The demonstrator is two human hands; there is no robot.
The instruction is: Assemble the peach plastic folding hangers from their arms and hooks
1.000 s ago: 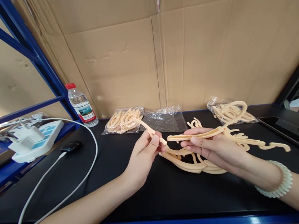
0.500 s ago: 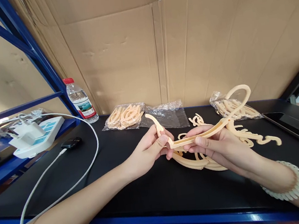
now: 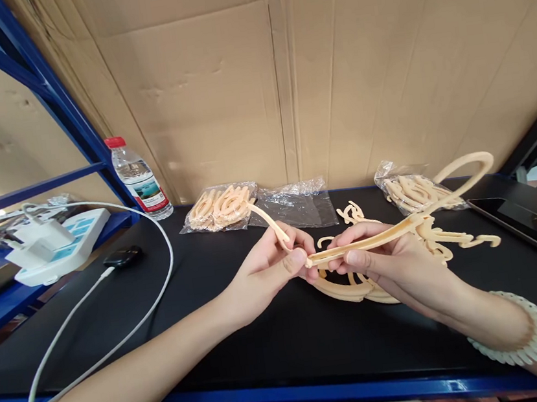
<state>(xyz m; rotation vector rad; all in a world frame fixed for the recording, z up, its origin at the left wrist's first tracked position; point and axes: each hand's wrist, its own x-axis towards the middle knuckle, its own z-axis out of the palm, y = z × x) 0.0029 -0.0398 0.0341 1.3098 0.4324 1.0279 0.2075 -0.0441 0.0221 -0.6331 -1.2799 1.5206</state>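
Note:
Both of my hands hold one beige plastic clothes hanger (image 3: 376,240) above the black tabletop. My left hand (image 3: 276,262) pinches it near a joint, and a slim curved piece sticks up and left beyond the fingers. My right hand (image 3: 388,258) grips the long channelled arm between thumb and fingers. That arm runs up to the right and ends in a wide loop. Under and behind my hands lie several loose beige hangers (image 3: 343,291), partly hidden; their hooks (image 3: 482,241) point right.
Behind are a clear bag of beige pieces (image 3: 223,206), a flat clear bag (image 3: 293,208) and another filled bag (image 3: 414,193). A water bottle (image 3: 141,181) stands at back left. A power strip (image 3: 71,248), white cable (image 3: 170,252) and black device (image 3: 122,257) are left; a tablet (image 3: 536,227) is right.
The hanger has turned in my hands: its looped end has swung right and slightly down, and the curved piece on the left leans further left. Both hands keep their grip.

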